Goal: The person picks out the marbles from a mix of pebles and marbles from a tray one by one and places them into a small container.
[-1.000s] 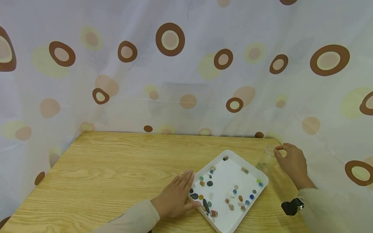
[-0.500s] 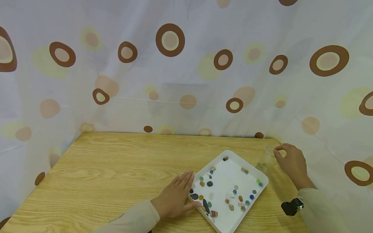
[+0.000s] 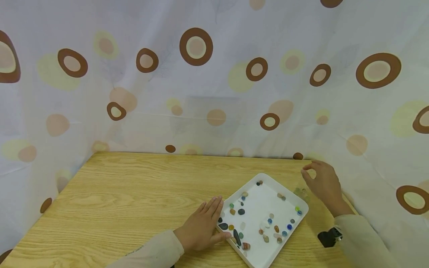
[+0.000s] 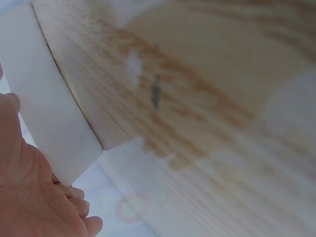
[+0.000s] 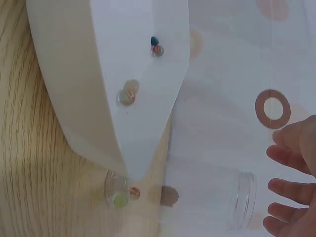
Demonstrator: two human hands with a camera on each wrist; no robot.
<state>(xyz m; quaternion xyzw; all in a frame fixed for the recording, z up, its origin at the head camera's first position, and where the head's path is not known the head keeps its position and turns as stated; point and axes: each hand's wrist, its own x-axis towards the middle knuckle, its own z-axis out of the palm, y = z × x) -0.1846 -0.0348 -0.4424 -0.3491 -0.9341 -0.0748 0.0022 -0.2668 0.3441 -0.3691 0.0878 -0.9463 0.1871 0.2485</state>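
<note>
My left hand rests along the left side of a white tray, fingers straight, thumb across the rim. The left wrist view shows the palm side of this hand by the tray's outer wall. Glass marbles and polished pebbles lie scattered in the tray. Beyond its right corner is my right hand, fingers bent, with nothing seen in its grasp. From the right wrist, its fingers are apart, beside the mouth of a clear jar. A green marble shows at the jar's bottom.
The wooden table extends to the left of the tray. A patterned curtain hangs behind the table and at both sides. A watch-like black device is on my right wrist.
My right hand has shifted left and slightly up over the jar, hiding its rim in the head view. My left hand and the tray have kept their places.
</note>
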